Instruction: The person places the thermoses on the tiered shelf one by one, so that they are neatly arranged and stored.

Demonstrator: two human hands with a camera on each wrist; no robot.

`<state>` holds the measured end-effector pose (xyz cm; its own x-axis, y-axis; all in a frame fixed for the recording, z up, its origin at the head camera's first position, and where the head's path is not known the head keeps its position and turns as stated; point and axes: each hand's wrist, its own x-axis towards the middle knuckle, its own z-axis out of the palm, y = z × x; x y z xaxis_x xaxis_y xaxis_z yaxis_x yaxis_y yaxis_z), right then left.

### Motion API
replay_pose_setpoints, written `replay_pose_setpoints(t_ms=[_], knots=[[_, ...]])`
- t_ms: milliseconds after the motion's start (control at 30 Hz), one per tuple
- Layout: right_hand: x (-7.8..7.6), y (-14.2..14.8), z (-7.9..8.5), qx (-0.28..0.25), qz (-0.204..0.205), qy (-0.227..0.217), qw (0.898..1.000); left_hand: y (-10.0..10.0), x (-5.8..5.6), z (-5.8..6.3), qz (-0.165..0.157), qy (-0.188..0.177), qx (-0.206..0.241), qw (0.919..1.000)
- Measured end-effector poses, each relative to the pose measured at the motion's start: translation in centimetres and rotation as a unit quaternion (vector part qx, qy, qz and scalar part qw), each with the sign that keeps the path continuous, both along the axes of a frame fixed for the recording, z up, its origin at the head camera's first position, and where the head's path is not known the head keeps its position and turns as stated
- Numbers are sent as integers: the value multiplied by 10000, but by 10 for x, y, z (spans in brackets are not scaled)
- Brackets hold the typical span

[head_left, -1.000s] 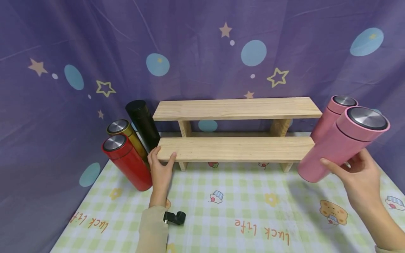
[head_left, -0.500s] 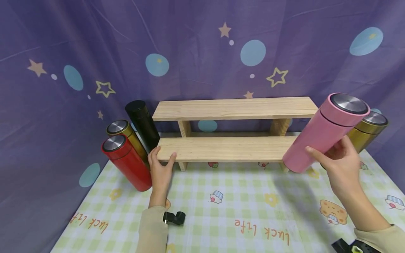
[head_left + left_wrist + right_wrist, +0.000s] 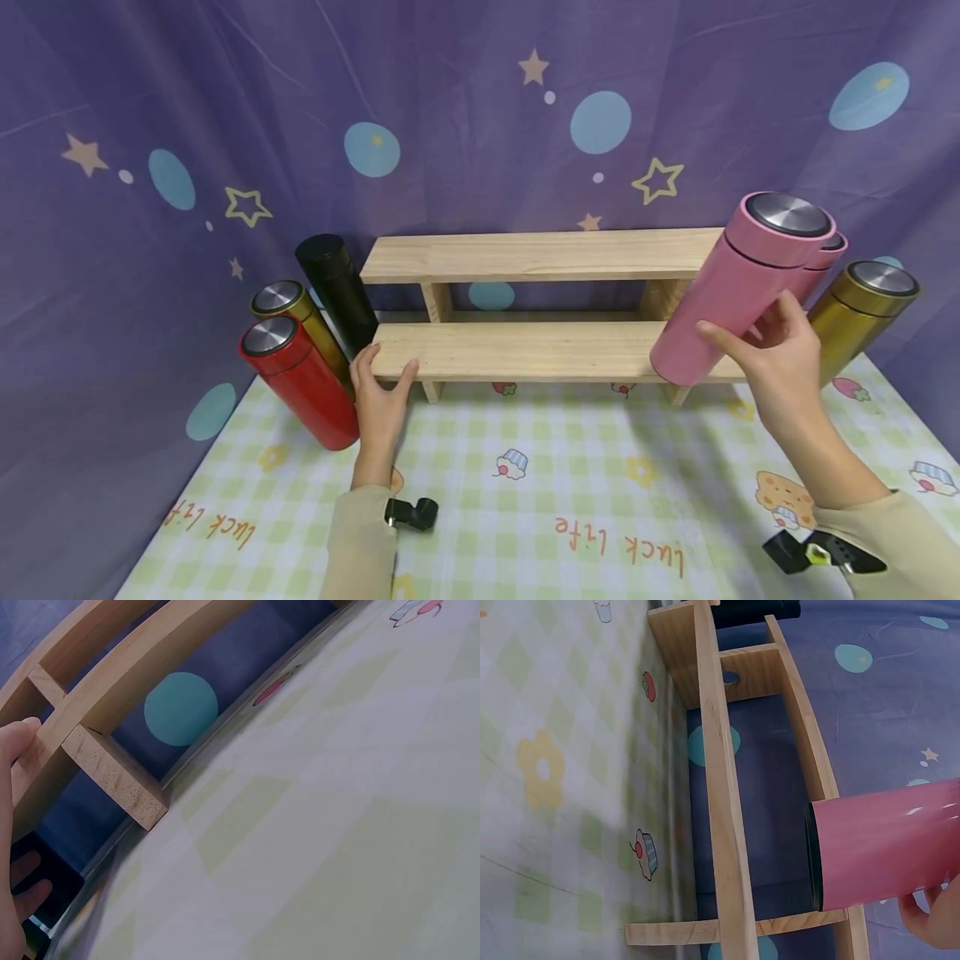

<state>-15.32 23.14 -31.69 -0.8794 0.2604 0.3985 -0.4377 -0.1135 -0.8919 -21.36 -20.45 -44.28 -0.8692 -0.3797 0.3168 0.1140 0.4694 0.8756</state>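
My right hand [image 3: 783, 371] grips a pink thermos [image 3: 738, 283] with a steel-topped lid, thumb across its front. The thermos tilts, lid to the right, and overlaps the right end of the two-tier wooden shelf [image 3: 525, 350]. In the right wrist view its dark base [image 3: 814, 859] points at the shelf boards. My left hand [image 3: 381, 408] holds the left end of the lower board. In the left wrist view the thumb [image 3: 22, 739] lies at the board and other fingers [image 3: 34, 896] reach below it.
Left of the shelf stand a red thermos [image 3: 303, 383], a gold thermos [image 3: 318, 333] and a black thermos [image 3: 337, 292]. On the right are a second gold thermos [image 3: 858, 317] and another pink thermos [image 3: 813, 267], partly hidden. A checkered cloth [image 3: 570, 492] covers the table; a purple curtain [image 3: 480, 108] hangs behind.
My right hand has carried the pink thermos left and upward, toward the shelf's right end, uncovering the gold thermos on the right. My left hand has stayed on the shelf.
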Motion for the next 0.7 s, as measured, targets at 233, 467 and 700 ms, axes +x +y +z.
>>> replay_pose_setpoints(t_ms=[233,467,700], knots=[[-11,-1,14,637,-216,-128,9977,0,-1,0,31,-30,82,10000],[-24,-4,28,809,-346,-20,9961,2,-2,1,64,-34,93,9999],[-39,-6,36,749,-346,78,9966,2,-1,1,98,-12,85,9999]])
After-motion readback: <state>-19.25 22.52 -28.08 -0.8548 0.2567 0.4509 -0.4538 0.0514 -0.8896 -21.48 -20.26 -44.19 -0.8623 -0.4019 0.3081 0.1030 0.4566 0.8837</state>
